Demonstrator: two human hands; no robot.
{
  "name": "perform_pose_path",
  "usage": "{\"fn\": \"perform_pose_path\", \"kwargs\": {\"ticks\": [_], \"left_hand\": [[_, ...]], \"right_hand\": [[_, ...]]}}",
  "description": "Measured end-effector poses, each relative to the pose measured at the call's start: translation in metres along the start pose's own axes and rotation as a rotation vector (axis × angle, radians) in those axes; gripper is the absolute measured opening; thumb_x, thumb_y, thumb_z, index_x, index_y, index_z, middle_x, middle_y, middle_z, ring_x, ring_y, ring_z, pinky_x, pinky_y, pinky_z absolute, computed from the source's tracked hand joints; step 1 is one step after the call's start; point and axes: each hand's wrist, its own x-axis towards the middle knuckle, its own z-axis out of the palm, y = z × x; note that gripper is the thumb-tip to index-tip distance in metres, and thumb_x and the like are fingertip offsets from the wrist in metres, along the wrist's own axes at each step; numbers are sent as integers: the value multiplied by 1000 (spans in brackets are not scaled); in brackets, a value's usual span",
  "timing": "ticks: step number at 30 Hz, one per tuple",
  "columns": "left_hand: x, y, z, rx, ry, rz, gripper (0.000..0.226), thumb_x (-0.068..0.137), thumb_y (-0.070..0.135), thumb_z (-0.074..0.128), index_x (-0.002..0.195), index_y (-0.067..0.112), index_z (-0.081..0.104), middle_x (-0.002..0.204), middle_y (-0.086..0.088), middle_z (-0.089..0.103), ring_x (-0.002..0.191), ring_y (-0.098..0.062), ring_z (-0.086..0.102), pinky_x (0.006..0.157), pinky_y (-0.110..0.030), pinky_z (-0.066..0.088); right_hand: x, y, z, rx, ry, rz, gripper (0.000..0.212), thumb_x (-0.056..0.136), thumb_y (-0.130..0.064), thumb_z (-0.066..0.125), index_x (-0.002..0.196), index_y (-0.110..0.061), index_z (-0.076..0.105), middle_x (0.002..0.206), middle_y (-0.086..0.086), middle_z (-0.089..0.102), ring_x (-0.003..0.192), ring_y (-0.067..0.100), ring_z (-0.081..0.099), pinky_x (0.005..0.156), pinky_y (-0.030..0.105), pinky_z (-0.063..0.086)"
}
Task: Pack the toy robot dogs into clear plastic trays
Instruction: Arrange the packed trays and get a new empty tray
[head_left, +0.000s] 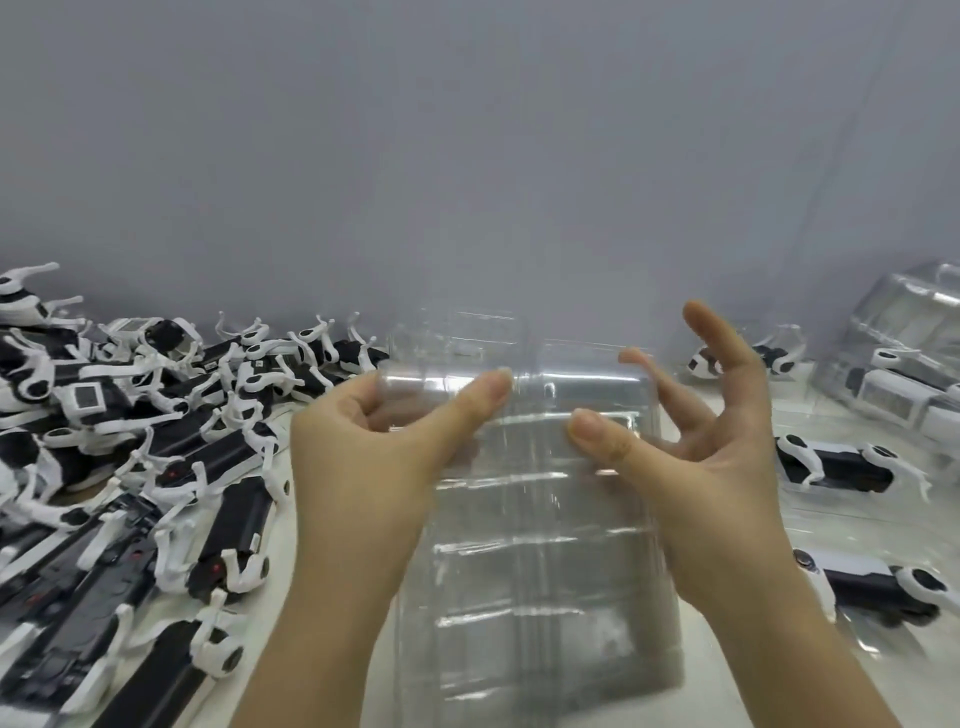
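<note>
Heap of toy robot dogs (130, 441), left of the left hand (363, 457). Clear plastic tray (540, 519), apparently empty, held between both hands: the left pinches its upper rim, thumb in front; the right hand (711, 457) is splayed, thumb pressing the tray's face. Probably separating a tray: grip rims, not thin pockets.

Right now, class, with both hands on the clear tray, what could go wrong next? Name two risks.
1. The clear tray is thin, and the grip on it looks light. The left hand pinches its top edge, while the right hand seems only to press a thumb on it, fingers spread. It may slip or buckle.
2. The pile of toy robot dogs lies tangled, legs interlocked. Pulling one out could drag others along.
</note>
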Motion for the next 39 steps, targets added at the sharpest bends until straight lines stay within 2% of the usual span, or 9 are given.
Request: {"fn": "perform_pose_path", "kwargs": {"ticks": [5,11,16,18,22,24,28,32,39], "left_hand": [[-1,6,-6,260,-386,-109,57,45,54,88,95,45,64,98,15,74,89,-2,71,69,-17,56],[4,1,-6,270,-300,-74,71,34,43,96,97,46,63,98,13,75,91,-10,73,76,-31,58],[0,7,-9,54,-333,-69,68,32,27,93,96,33,70,91,-3,76,83,-25,74,62,-30,55],[-5,11,-8,-25,-352,-43,58,35,18,91,88,32,73,83,-3,76,73,-21,74,55,-24,55],[-11,17,-1,-24,-374,-11,49,42,12,89,85,31,73,78,-3,75,67,-18,73,54,-20,53],[-5,1,-2,88,-455,-114,32,60,5,87,81,17,67,67,3,72,73,-11,73,54,-9,48],[2,-7,2,105,-430,-26,41,57,3,87,84,30,70,79,2,74,84,-21,74,61,-15,54],[8,-15,1,51,-322,-12,67,48,7,91,105,28,64,94,-5,76,87,-23,74,68,-32,59],[15,-38,8,104,-279,-113,73,54,4,88,118,17,54,93,-4,76,85,-20,74,68,-28,59]], "right_hand": [[4,0,-5,-12,88,86,57,47,-29,86,102,-35,73,108,-13,72,75,17,74,60,22,56],[-3,-12,5,-195,34,58,58,55,-28,92,108,-34,70,99,-25,71,73,-4,69,60,12,51],[-24,-39,7,-419,-154,105,91,39,-50,85,122,-62,51,137,-20,54,125,6,55,104,42,46],[-29,-49,18,-535,-113,72,92,38,-50,87,119,-69,48,145,-26,44,133,-7,41,113,28,37],[-7,-51,-11,-467,45,28,34,95,-26,60,129,-25,62,151,-3,42,137,14,39,94,18,33],[0,-46,-22,-554,3,-1,50,98,-27,54,145,-15,42,154,6,37,137,18,35,91,20,29],[-24,-43,13,-746,-59,-74,87,46,-62,72,127,-63,40,149,-33,26,131,-20,30,97,14,37],[-7,-17,-7,-712,-164,-29,93,61,-49,86,135,-59,31,154,-31,12,129,-31,8,89,-11,21],[7,6,-10,-719,-132,-36,88,62,-42,77,136,-55,31,154,-30,7,123,-37,4,81,-15,17]]}}
